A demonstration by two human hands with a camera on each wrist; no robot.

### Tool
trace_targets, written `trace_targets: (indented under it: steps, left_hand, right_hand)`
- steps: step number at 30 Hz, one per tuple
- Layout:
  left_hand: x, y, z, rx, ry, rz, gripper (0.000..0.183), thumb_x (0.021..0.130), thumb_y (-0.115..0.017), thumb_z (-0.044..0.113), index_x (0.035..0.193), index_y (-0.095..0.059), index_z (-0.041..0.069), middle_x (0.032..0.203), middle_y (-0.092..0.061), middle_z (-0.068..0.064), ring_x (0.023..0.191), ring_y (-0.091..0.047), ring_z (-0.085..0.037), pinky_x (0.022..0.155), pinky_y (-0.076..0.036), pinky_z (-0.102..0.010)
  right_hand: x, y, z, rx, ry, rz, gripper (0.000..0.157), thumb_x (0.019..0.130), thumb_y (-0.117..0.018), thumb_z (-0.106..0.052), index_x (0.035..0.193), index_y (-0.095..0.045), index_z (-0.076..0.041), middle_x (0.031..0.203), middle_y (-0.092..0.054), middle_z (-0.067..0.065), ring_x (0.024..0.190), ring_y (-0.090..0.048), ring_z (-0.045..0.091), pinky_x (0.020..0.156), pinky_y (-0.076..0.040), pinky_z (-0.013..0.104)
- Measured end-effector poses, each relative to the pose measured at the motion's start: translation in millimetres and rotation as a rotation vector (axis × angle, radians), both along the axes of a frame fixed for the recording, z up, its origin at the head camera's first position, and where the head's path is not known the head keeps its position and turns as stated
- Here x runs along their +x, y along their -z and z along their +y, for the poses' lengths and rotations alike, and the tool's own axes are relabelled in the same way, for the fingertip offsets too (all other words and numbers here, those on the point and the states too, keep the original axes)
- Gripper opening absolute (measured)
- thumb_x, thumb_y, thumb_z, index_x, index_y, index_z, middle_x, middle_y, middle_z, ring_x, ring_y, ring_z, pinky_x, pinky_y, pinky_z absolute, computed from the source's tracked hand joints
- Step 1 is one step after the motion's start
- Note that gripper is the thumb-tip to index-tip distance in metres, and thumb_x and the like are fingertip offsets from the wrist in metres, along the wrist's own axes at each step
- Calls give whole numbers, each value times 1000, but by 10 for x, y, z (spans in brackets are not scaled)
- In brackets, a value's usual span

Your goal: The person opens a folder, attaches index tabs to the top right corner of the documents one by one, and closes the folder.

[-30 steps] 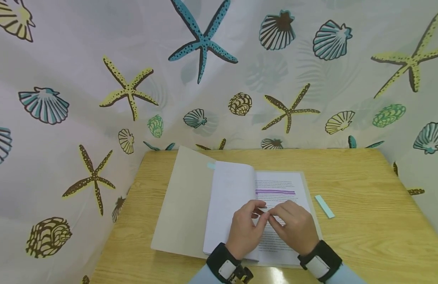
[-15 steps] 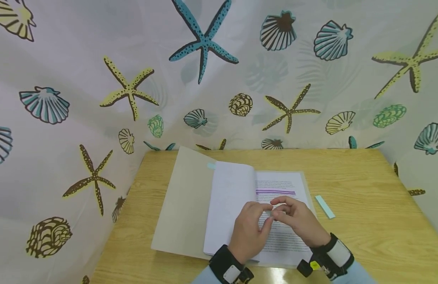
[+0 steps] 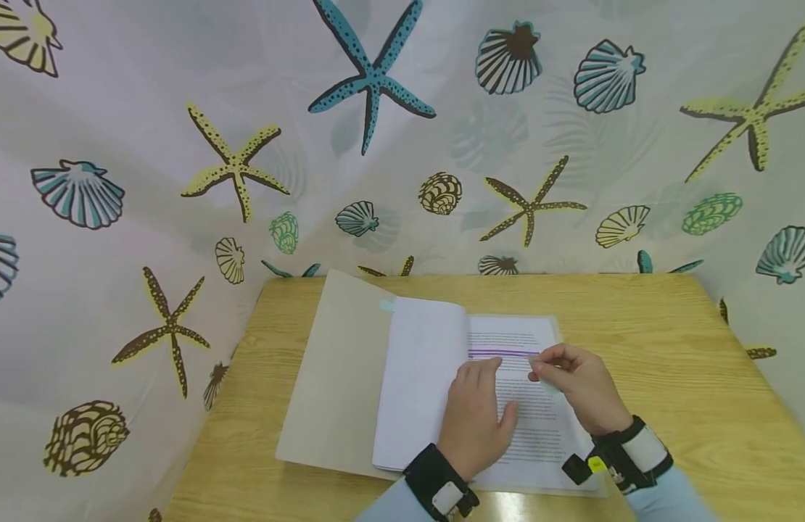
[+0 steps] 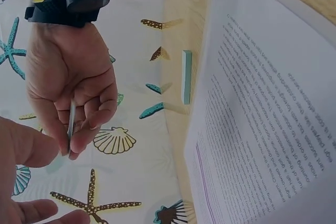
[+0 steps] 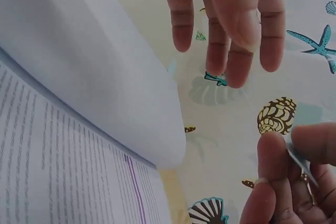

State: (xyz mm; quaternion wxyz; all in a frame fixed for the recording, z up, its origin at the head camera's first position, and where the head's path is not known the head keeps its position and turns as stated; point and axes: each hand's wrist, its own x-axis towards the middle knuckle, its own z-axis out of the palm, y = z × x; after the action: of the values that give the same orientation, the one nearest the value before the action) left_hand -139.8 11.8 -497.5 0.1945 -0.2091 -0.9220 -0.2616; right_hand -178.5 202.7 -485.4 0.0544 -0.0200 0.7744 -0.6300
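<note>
Wooden table (image 3: 670, 348), seashell cloth (image 3: 402, 250), block (image 4: 186, 77) beside book (image 3: 340, 384), right fingers (image 5: 273, 156) pinching strip (image 4: 72, 116)

Your forearms, in light blue sleeves (image 3: 670, 500), come in from the near side of the table (image 3: 696, 362), a black band (image 3: 624, 453) round each wrist. Your left hand (image 3: 476, 420) shows its back to the head camera, its fingers loosely extended toward the far edge, the thumb spread toward the right edge. Your right hand (image 3: 585, 388) lies nearer that right edge, fingers slanting toward the far left corner; thumb and forefinger meet in a pinch, other fingers bent toward the palm. The hands are near each other, not touching.
</note>
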Motion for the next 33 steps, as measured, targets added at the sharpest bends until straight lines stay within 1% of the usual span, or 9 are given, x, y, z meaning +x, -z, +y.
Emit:
trace_targets:
  steps: [5,9,13,16,19,22,25,28,33]
  left_hand:
    - [-116,42,162,-235,-27,-101,57,86,-68,38,132,-49,9,119,-58,-4,112,-51,-21,89,-46,-39]
    - [-224,27,302,-402,-49,-138,53,86,-67,46,126,-54,14,113,-61,-2,106,-55,-21,84,-47,-38]
    - [-358,31,439,-500,-53,-173,48,85,-66,50,120,-58,17,107,-62,1,99,-56,-19,81,-48,-37]
    - [-498,91,517,-537,-33,-233,45,86,-65,48,120,-58,20,108,-61,1,101,-54,-18,85,-46,-40]
    - [-653,195,574,-568,-19,-298,45,87,-65,47,123,-57,22,116,-58,2,108,-51,-18,92,-44,-43]
    - [-790,322,632,-593,-31,-351,49,87,-64,50,127,-55,23,124,-55,0,115,-48,-21,95,-42,-45]
    - [-888,490,681,-619,-57,-390,60,84,-62,60,132,-51,26,133,-49,-1,121,-45,-25,96,-42,-48]
    - [-933,638,716,-661,-94,-427,80,76,-57,76,142,-43,31,146,-38,-3,131,-38,-32,97,-41,-55]
    - [-920,819,724,-748,-135,-456,110,55,-41,97,150,-23,44,158,-20,-3,139,-24,-42,97,-36,-64]
  right_hand:
    - [-113,13,153,144,86,30,34,95,-63,-26,114,-58,2,94,-64,15,83,-68,21,76,-49,22]
    - [-270,65,268,262,115,79,36,97,-58,-32,112,-62,0,98,-65,17,87,-66,25,71,-51,22]
    - [-439,93,356,395,123,135,34,98,-56,-33,108,-63,-2,101,-67,15,91,-64,27,70,-49,21]
    - [-584,117,400,488,100,186,28,97,-58,-26,108,-63,-1,96,-69,14,87,-66,28,68,-49,24]
    - [-739,158,419,553,52,207,23,96,-59,-19,110,-64,-1,92,-69,13,80,-68,28,65,-49,30]
    - [-875,212,424,607,9,181,22,96,-59,-17,111,-65,-4,90,-69,11,79,-67,26,64,-48,32]
    - [-997,275,425,637,-35,145,21,95,-60,-17,110,-68,-5,91,-69,11,77,-66,25,64,-48,33]
    - [-1099,339,418,658,-82,131,20,93,-63,-17,108,-70,-4,93,-69,12,75,-65,23,64,-49,33]
    - [-1225,453,426,685,-103,86,18,91,-66,-19,103,-72,-6,92,-68,11,75,-61,21,65,-48,32]
